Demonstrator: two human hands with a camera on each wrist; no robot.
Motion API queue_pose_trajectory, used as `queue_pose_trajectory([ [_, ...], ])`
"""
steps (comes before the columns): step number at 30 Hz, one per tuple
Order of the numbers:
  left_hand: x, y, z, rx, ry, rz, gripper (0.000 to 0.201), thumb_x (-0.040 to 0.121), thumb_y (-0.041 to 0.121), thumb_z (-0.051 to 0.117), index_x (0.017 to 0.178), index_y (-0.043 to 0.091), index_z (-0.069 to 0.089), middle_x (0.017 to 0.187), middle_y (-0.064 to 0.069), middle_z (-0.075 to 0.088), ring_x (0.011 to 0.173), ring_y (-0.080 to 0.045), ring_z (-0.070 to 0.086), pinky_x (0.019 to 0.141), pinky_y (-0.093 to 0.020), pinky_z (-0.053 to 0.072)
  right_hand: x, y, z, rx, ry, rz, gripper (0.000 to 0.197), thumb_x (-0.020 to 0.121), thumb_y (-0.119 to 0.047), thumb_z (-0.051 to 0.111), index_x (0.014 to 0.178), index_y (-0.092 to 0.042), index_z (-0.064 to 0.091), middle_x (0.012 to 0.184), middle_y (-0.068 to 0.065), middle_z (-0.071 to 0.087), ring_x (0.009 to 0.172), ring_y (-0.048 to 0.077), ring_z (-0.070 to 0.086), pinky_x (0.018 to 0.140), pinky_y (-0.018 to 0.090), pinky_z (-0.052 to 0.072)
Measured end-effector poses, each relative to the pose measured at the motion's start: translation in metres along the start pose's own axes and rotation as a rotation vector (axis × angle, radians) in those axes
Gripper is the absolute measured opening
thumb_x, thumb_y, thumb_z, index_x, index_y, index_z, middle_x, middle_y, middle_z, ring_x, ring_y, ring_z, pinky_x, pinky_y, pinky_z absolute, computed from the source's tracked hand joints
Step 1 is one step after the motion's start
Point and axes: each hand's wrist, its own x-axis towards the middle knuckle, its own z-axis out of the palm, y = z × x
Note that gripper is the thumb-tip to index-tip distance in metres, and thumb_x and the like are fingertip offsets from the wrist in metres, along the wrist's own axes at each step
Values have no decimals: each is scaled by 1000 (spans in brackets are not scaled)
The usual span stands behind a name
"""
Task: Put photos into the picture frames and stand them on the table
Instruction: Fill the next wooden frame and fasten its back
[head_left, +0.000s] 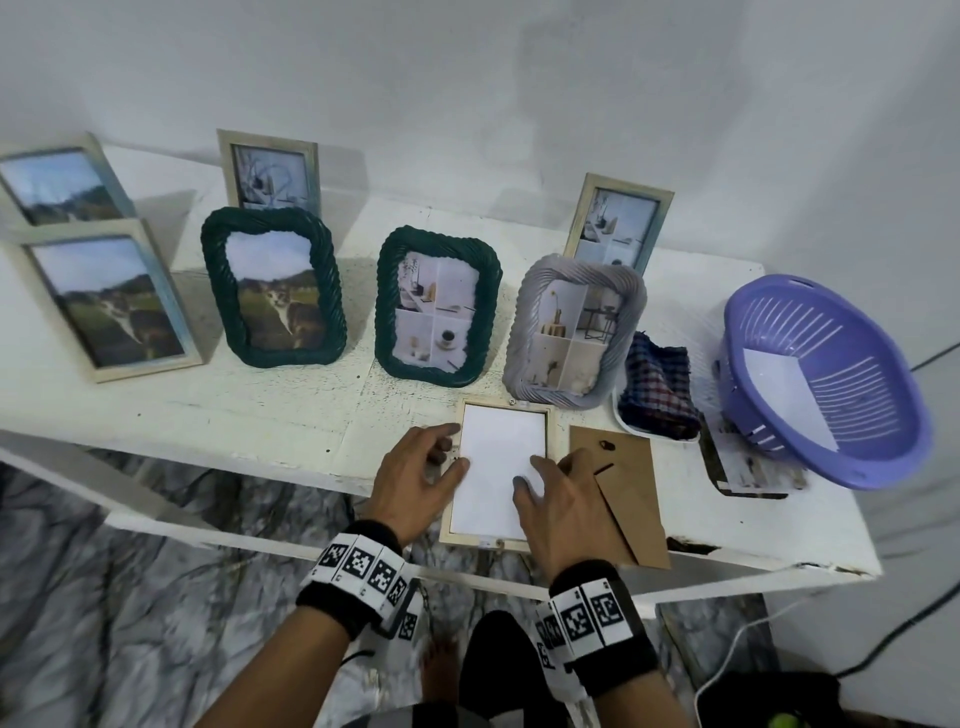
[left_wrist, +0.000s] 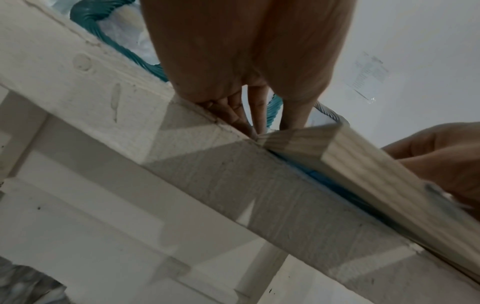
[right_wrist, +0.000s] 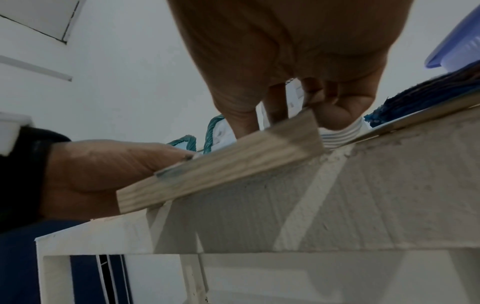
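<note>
A pale wooden picture frame lies face down at the front edge of the white table, overhanging it slightly. A photo lies in it, white back up. My left hand rests on the frame's left side, its thumb touching the photo and its fingers straight. My right hand presses its fingertips on the photo's right part. The left wrist view shows my left hand's fingers reaching down onto the frame. In the right wrist view my right hand's fingers press on the frame.
A brown backing board with stand lies right of the frame. Beyond it are a checked cloth, another flat frame piece and a purple basket holding a photo. Several filled frames stand behind, among them a green one and a grey one.
</note>
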Motion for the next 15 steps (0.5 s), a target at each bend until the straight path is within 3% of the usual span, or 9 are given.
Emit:
queue_pose_trajectory([
  [3, 0, -1, -1, -26, -5, 10, 45, 85, 40, 61, 126, 21, 61, 99, 6, 59, 90, -3, 57, 80, -10, 44, -1, 5, -3, 57, 40, -56, 28, 87, -27, 68, 110, -12, 69, 100, 11, 49, 70, 32, 58, 61, 33, 48],
  [6, -1, -3, -3, -49, -22, 22, 46, 86, 37, 58, 128, 19, 59, 100, 5, 60, 92, -1, 56, 81, -5, 41, -1, 18, -13, 6, 147, -48, 29, 82, -23, 72, 108, -12, 68, 99, 14, 57, 76, 32, 58, 62, 27, 37],
  [9, -1, -6, -6, -77, -52, 19, 47, 85, 32, 57, 130, 17, 58, 104, 4, 61, 95, -4, 57, 85, -8, 43, -3, 41, -23, -149, 151, 129, 37, 77, -24, 72, 110, -8, 63, 105, 20, 57, 89, 39, 53, 70, 42, 45],
  [12, -1, -7, -8, -103, -72, 14, 46, 85, 28, 57, 129, 17, 58, 105, 5, 62, 95, -7, 58, 87, -11, 45, -9, 61, -31, -254, 11, 350, 52, 81, -41, 65, 120, -9, 55, 123, 19, 51, 108, 40, 46, 85, 47, 42],
  [15, -1, -8, -10, -113, -89, 30, 35, 87, 21, 60, 122, 21, 59, 105, 7, 62, 95, -8, 59, 86, -15, 48, -13, 73, -33, -220, 10, 307, 49, 81, -39, 68, 116, -5, 59, 120, 20, 54, 106, 39, 46, 86, 46, 41],
])
